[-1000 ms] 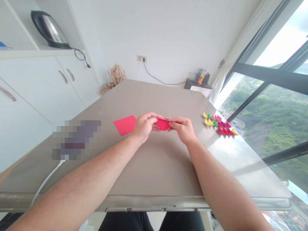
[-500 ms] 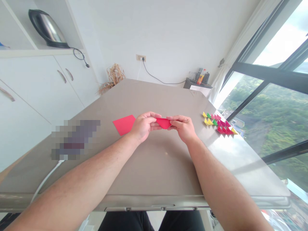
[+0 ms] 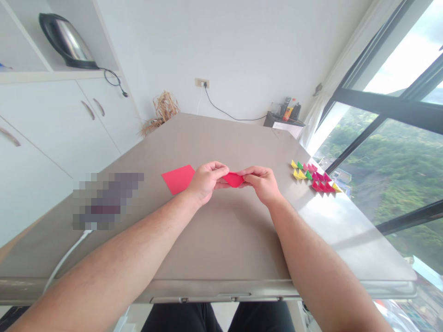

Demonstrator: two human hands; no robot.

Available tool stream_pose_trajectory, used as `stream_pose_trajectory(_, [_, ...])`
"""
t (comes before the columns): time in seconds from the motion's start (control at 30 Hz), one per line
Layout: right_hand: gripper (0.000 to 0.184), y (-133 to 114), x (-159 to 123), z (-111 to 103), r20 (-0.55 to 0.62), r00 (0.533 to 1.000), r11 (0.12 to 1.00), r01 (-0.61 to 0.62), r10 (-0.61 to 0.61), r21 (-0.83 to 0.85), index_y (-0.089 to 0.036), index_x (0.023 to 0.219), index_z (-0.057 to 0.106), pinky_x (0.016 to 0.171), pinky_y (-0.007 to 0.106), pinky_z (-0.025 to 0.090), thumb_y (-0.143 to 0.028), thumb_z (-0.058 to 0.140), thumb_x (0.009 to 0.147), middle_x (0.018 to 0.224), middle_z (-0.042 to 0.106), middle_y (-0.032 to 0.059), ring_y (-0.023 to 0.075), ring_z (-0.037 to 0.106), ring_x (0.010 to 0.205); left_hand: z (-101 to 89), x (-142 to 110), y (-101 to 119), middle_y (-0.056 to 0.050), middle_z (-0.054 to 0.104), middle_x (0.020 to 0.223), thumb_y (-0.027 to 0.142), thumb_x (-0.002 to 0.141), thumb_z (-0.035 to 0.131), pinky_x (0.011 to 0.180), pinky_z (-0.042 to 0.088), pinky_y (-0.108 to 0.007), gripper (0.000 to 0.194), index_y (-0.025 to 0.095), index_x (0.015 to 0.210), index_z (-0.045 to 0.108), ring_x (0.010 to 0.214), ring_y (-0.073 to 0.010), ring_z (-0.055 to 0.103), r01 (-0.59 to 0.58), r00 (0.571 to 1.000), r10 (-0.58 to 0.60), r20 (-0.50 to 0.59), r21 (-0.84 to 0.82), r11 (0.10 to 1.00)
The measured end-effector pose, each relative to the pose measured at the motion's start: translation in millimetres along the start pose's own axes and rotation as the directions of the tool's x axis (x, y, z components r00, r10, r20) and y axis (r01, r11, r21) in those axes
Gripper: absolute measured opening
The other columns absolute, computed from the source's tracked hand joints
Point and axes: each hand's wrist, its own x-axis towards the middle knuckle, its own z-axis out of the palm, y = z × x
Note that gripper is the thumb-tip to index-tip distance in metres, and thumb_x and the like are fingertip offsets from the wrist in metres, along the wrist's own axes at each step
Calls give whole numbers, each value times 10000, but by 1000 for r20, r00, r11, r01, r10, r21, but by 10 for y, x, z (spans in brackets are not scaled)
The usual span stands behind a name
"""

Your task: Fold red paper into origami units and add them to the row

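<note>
Between my two hands is a small folded red paper (image 3: 234,179), held above the middle of the table. My left hand (image 3: 208,181) pinches its left end with thumb and fingers. At the other end, my right hand (image 3: 259,180) pinches it the same way. Parts of the paper are hidden by my fingers. A flat red paper sheet (image 3: 178,179) lies on the table just left of my left hand, which covers its right edge. To the right stand several small folded paper boats (image 3: 316,176) in rows, coloured yellow, green, pink and red.
On the grey table (image 3: 221,249), a blurred-out dark object (image 3: 110,200) with a white cable (image 3: 65,258) lies at left. A kettle (image 3: 69,44) stands on the shelf. Bottles (image 3: 290,109) sit on a small cabinet beyond the table. The window (image 3: 398,152) is on the right.
The top edge of the folded red paper now looks more bent and slightly opened between my fingers. My hands have barely shifted, and the rest stays in place.
</note>
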Motion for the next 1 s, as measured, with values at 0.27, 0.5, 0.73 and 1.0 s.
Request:
stream_pose_trajectory(0.27, [204,50,-5,20,7,999,995,40,-40,-93,-202,863,802,703,339,598,-213,652,726,756,759,14,164,698,668,-43,-11,-13,-114,766,944,387,744,813,702,602,-358,262,174,864,721,868,-246,738,146,981,-161,108,138,980])
stream_pose_trajectory(0.5, [245,46,13,2,-82,995,987,35,-49,-160,-172,931,794,710,349,587,-259,659,746,747,752,29,166,687,641,-24,2,-10,-114,765,899,290,724,821,709,598,-343,193,151,821,727,832,-226,734,88,996,-90,15,127,988])
stream_pose_trajectory(0.73, [248,43,6,1,-69,996,985,47,-59,-163,-196,917,814,714,348,586,-247,640,748,791,763,26,167,695,653,-53,24,-17,-99,766,867,280,736,806,679,591,-323,176,151,831,734,780,-209,731,97,995,-99,8,156,983])
stream_pose_trajectory(1.0, [223,44,7,-4,-34,998,993,45,-49,-105,-212,874,818,731,360,603,-255,649,735,778,758,18,173,702,668,-75,48,-25,-102,768,854,282,716,809,671,591,-321,177,155,814,732,761,-207,732,109,994,-112,10,150,983])
